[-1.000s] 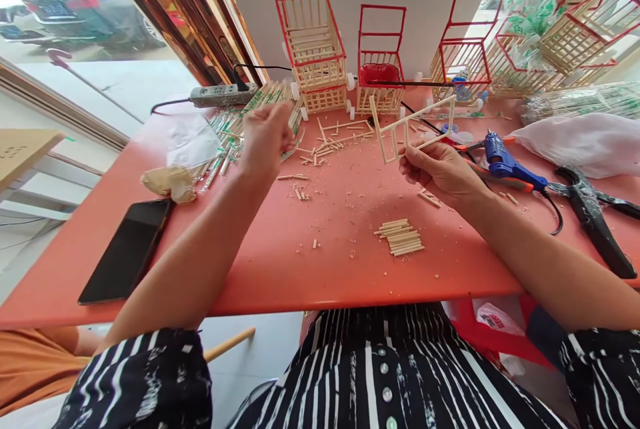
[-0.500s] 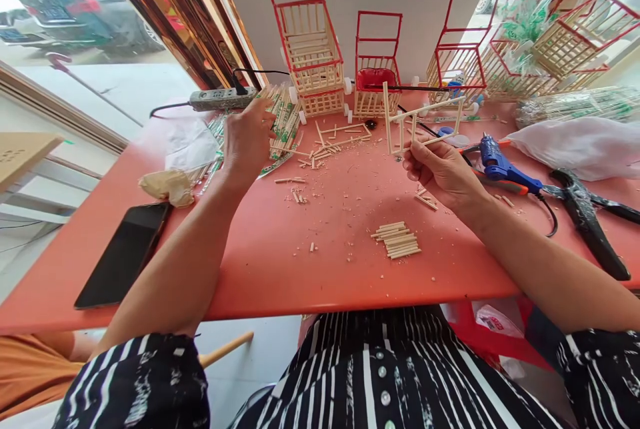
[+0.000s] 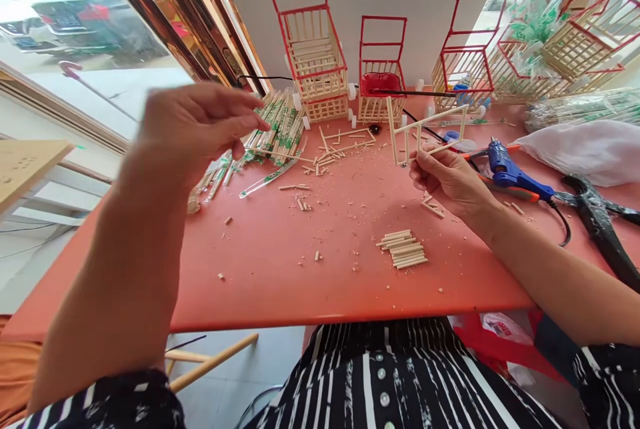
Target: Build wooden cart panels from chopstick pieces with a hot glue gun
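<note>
My right hand [image 3: 445, 179] is closed around the lower edge of a small wooden stick frame [image 3: 393, 132], held up above the table. The frame has long rails joined by short upright sticks. My left hand [image 3: 197, 122] is raised over the table's left side, thumb and fingers drawn together in a pinch. Whatever lies between those fingertips is too small to make out. Beyond it lie wrapped chopsticks [image 3: 280, 119] in green-printed sleeves. A pile of short cut sticks [image 3: 406, 250] rests on the table between my forearms, and another joined stick piece [image 3: 350, 142] lies farther back.
Small wooden carts with red trim [image 3: 320, 49] stand along the wall. To the right lie a blue glue gun [image 3: 505, 162], black-handled pliers [image 3: 597, 222] and a white plastic bag [image 3: 570, 149]. Stick scraps and crumbs dot the red table [image 3: 280, 282].
My left hand has moved left and up, nearer the camera, away from the wrapped chopsticks. Its arm now covers the phone. My right hand still holds the stick frame in about the same place.
</note>
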Demonstrator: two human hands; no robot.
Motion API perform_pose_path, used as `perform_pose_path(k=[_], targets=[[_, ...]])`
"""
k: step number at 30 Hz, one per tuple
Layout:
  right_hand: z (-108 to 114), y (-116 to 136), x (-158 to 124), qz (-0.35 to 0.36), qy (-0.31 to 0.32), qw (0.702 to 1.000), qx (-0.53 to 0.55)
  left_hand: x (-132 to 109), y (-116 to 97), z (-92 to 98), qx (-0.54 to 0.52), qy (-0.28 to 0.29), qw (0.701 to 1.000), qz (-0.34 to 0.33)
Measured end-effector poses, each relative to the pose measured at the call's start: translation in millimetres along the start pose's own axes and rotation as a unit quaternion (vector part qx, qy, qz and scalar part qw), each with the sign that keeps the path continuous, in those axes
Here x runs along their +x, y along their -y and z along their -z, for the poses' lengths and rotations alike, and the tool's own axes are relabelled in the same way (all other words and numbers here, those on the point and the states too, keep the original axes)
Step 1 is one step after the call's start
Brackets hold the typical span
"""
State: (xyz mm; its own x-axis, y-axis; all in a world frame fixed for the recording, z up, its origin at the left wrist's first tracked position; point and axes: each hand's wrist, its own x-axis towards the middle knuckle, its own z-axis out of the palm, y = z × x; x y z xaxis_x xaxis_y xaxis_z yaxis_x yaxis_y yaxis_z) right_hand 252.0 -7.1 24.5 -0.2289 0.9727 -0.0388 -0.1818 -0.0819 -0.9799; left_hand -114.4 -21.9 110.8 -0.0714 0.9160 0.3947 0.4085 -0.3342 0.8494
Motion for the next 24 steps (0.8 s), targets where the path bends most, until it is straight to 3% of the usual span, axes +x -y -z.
perform_pose_path(k=[3, 5, 7, 8, 10, 12, 13, 15, 19, 24], targets=[[0, 2, 0, 0.004, 0.004, 1.0, 0.011, -2, -17, -3.9, -0.147, 0.016, 0.983, -0.111], [0, 4, 0, 0.005, 0.005, 1.0, 0.023, 5, -16, -4.3, -0.117, 0.06, 0.988, -0.086], [-2, 5, -1, 0.002, -0.001, 0.999, 0.034, 12, -6, -4.5, 0.016, 0.1, 0.995, -0.02], [-3, 6, -1, -0.002, -0.005, 0.999, 0.035, 15, -1, -5.6, 0.088, 0.084, 0.993, -0.008], [-5, 5, -2, -0.007, -0.013, 0.999, 0.033, 14, 5, -12.0, 0.146, -0.009, 0.988, -0.045], [-8, 3, -2, -0.008, -0.019, 0.999, 0.028, 8, 3, -26.2, 0.096, -0.073, 0.988, -0.093], [-9, 1, -2, -0.009, -0.022, 0.999, 0.027, 4, 1, -36.1, 0.054, -0.074, 0.991, -0.099], [-10, -2, -3, -0.012, -0.034, 0.999, 0.021, -5, -3, -59.7, -0.039, -0.007, 0.997, -0.065], [-11, -8, -4, -0.012, -0.054, 0.998, -0.014, -16, 8, -107.5, -0.13, 0.142, 0.977, 0.095], [-12, -11, -5, 0.005, -0.069, 0.997, -0.023, -27, 23, -145.5, -0.22, 0.204, 0.938, 0.17]])
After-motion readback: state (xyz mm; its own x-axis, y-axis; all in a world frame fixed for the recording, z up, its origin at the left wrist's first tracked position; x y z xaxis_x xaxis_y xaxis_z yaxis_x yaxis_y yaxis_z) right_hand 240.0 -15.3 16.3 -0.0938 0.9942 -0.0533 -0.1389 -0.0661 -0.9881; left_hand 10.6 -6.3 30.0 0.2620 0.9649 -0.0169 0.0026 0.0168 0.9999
